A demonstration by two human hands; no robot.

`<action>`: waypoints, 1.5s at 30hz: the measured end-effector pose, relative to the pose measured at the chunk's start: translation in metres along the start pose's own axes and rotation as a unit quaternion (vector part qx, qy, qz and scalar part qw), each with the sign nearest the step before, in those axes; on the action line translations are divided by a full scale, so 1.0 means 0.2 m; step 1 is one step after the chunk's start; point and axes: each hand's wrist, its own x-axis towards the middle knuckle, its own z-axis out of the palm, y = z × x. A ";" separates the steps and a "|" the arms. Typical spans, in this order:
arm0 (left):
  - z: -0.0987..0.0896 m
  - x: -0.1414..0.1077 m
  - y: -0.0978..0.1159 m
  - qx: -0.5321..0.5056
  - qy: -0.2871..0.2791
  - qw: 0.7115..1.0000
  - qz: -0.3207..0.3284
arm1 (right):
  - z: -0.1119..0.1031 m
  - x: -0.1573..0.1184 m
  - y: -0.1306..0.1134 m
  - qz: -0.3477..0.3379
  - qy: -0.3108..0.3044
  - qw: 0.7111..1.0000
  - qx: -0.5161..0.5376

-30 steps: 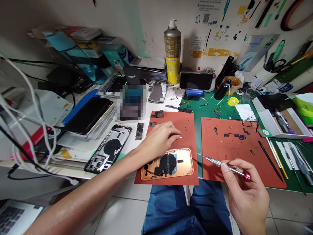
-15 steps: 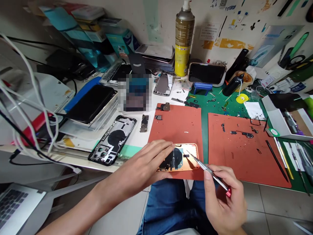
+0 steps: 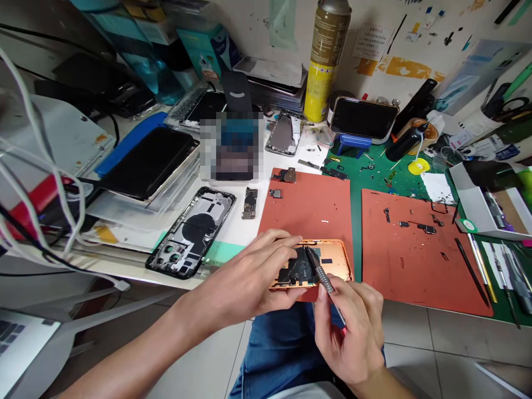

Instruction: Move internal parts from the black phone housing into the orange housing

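Observation:
An orange phone back housing [image 3: 337, 256] lies inside-up at the front edge of the left red mat [image 3: 310, 205]. My left hand [image 3: 270, 271] grips its left end, fingers over the top edge and thumb at the lower edge. My right hand [image 3: 353, 327] holds a hobby knife [image 3: 325, 279] with a knurled silver grip and a red end. Its tip rests at the upper part of the black round pad [image 3: 300, 270] inside the housing; whether it cuts under the pad I cannot tell. Left of the mat lies a dark phone frame [image 3: 193, 230], beside a small logic board [image 3: 250, 203].
Small parts lie on the right red mat [image 3: 415, 266], with a black stick [image 3: 471, 271] along its side. A phone [image 3: 364, 118] stands on a blue holder behind, near a spray can [image 3: 328, 61]. White cables [image 3: 50, 149] hang at the left; an open box [image 3: 482, 208] stands right.
My right hand has moved left, bringing the knife tip from the bare orange area to the black pad. The housing now sits slightly further right in view, and the camera view has shifted.

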 end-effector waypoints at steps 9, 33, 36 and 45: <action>0.00 0.02 0.02 0.098 -0.025 0.993 0.058 | -0.11 0.04 0.04 0.119 0.037 0.992 0.022; 0.05 0.06 0.02 0.182 0.009 0.980 0.082 | -0.08 0.09 0.22 0.064 -0.113 0.982 -0.137; 0.06 0.06 0.02 0.178 0.013 0.981 0.080 | -0.11 0.15 0.23 0.046 -0.116 0.983 -0.134; 0.06 0.06 0.02 0.180 0.005 0.980 0.080 | 0.00 0.45 0.40 0.024 -0.282 0.956 0.074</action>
